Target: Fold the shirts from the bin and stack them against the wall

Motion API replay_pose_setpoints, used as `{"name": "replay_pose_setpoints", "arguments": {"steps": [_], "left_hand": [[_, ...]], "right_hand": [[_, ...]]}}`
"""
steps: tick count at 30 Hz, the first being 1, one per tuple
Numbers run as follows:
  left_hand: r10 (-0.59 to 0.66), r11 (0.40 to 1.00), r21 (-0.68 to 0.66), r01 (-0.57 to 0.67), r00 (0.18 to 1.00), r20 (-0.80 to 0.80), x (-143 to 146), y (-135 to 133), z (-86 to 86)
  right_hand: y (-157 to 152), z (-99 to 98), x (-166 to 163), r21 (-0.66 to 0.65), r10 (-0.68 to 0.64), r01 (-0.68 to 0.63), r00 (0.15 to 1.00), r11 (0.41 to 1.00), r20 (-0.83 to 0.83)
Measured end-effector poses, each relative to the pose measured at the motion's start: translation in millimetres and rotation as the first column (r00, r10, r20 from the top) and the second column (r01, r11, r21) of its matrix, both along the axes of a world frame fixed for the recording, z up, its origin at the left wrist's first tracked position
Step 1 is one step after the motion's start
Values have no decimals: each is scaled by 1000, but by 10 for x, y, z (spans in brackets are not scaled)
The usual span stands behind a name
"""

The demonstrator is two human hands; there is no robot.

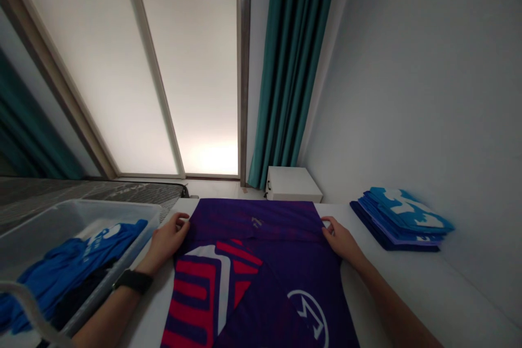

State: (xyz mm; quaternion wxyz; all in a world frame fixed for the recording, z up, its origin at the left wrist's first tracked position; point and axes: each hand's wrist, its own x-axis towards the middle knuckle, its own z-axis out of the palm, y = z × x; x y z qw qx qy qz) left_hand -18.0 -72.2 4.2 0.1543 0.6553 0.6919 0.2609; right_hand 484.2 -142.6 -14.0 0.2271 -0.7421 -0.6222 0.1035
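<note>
Two half-curled hands point(168, 236) point(341, 237) pinch one purple garment point(277, 277) by its sides, between one bin point(136, 211) and one folded stack point(402, 223).

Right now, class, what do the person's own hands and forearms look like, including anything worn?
The left hand and right hand are ungloved, and no sleeves show. A wide, dark wristband circles the left wrist; whether it is a watch is unclear. Nothing worn shows on the right wrist.

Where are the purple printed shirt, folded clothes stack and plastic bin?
Purple printed shirt point(269, 283), head view: middle fabric.
Folded clothes stack point(403, 214), head view: top garment.
Plastic bin point(122, 211), head view: far wall.
</note>
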Motion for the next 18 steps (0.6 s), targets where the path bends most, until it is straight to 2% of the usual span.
{"name": "replay_pose_setpoints", "arguments": {"steps": [5, 10, 12, 14, 18], "left_hand": [[-1, 1000, -27, 3, 997, 79, 16, 146, 19], [-8, 1000, -9, 9, 990, 139, 4, 255, -22], [-20, 999, 41, 14, 987, 162, -14, 255, -59], [-47, 996, 87, 30, 980, 194, -31, 235, -89], [-104, 991, 116, 71, 944, 314, -34, 184, -91]], "right_hand": [[57, 26, 19, -86, 19, -12, 997, 996, 79], [29, -2, -108, 24, 12, -20, 958, 1000, 287], [30, 49, -321, 47, 52, -73, 935, 996, 351], [59, 134, -652, 34, 166, -189, 924, 981, 344], [174, 330, -1538, 8, 437, -458, 854, 889, 284]]}}
